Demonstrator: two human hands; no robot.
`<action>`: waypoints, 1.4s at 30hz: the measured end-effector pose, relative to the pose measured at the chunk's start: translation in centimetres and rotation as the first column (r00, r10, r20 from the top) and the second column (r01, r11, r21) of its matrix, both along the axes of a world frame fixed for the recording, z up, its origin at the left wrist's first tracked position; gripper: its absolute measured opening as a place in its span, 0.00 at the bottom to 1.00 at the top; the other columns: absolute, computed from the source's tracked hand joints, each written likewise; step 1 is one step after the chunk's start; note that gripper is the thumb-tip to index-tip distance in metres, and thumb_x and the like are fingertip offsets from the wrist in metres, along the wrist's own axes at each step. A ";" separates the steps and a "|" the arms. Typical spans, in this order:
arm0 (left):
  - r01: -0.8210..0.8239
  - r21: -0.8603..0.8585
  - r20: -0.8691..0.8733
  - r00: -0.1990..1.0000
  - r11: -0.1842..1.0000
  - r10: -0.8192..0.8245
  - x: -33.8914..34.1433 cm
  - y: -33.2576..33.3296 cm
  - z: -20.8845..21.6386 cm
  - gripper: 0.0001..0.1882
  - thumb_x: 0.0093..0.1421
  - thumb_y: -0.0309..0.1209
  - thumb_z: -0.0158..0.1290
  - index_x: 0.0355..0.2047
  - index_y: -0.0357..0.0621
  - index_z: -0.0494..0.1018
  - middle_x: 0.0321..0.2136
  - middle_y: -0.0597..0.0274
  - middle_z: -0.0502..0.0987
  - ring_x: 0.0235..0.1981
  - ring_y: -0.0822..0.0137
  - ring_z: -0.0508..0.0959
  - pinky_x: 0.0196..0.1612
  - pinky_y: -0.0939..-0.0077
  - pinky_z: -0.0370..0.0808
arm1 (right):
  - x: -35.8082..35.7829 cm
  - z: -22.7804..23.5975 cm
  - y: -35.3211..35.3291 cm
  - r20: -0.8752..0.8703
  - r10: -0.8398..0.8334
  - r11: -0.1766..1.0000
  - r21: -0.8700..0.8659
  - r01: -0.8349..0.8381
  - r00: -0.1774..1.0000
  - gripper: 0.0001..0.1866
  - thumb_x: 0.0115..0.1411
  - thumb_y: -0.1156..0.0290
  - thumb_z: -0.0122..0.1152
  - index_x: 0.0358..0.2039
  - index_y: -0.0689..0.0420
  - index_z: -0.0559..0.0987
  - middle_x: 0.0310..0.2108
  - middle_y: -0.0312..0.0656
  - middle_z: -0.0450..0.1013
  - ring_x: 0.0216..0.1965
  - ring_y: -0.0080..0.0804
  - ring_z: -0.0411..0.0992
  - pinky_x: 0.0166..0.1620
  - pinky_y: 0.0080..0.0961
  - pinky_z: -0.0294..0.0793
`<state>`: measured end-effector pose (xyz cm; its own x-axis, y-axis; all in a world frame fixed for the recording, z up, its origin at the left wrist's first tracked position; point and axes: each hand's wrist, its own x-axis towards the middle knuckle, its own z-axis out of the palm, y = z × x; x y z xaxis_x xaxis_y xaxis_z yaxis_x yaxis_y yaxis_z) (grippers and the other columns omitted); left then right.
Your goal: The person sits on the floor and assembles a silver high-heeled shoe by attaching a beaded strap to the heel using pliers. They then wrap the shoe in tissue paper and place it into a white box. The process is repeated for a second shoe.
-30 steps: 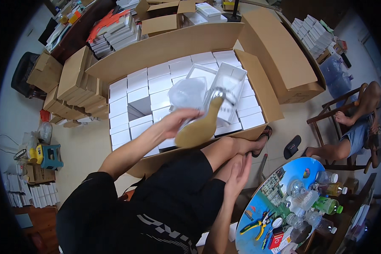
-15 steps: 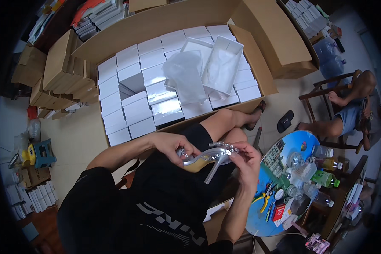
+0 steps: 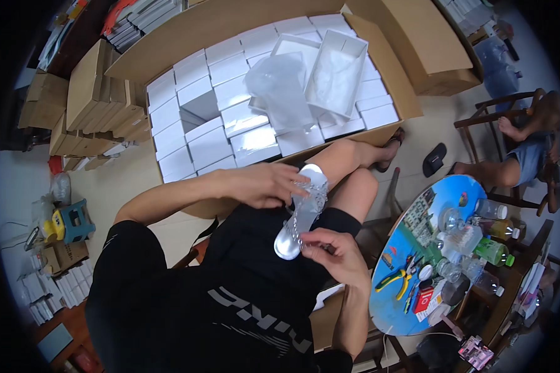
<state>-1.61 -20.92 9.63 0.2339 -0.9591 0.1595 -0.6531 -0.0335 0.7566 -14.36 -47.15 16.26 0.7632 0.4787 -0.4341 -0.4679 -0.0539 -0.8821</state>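
A silver high-heeled sandal with rhinestone-studded straps is held above my lap, its shiny insole turned up. My left hand grips it by the front, fingers lying over the sparkling straps near the toe end. At the rounded heel end, my right hand pinches the studded strap between thumb and fingers. The heel spike is hidden beneath the sole. Just beyond my knees, an open white shoebox and a sheet of translucent wrapping lie on top of packed white boxes.
A large open carton holds the white boxes. At right, a blue round table carries pliers, bottles and a small red box. Another person sits beyond it, near a black slipper. Brown cartons stand at left.
The sandal has turned from side-on to insole-up, toe end pointing away. My left hand has moved up to the front straps, and my right hand down to the heel-end strap.
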 end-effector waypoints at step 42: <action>0.013 0.437 -0.499 0.836 0.899 0.230 -4.5 0.2 3.2 0.12 0.61 0.39 0.57 0.34 0.43 0.81 0.24 0.57 0.81 0.27 0.52 0.80 0.32 0.60 0.73 | -1.5 -8.0 1.8 -0.137 -0.231 0.967 0.079 0.243 0.963 0.10 0.57 0.82 0.67 0.41 0.67 0.82 0.32 0.40 0.81 0.33 0.19 0.78 0.37 0.14 0.77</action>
<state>-6.10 -20.73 12.78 0.2701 -0.8681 -0.4164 -0.1306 -0.4615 0.8775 -15.82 -45.31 8.26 0.8020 0.3344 -0.4949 -0.5642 0.1524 -0.8114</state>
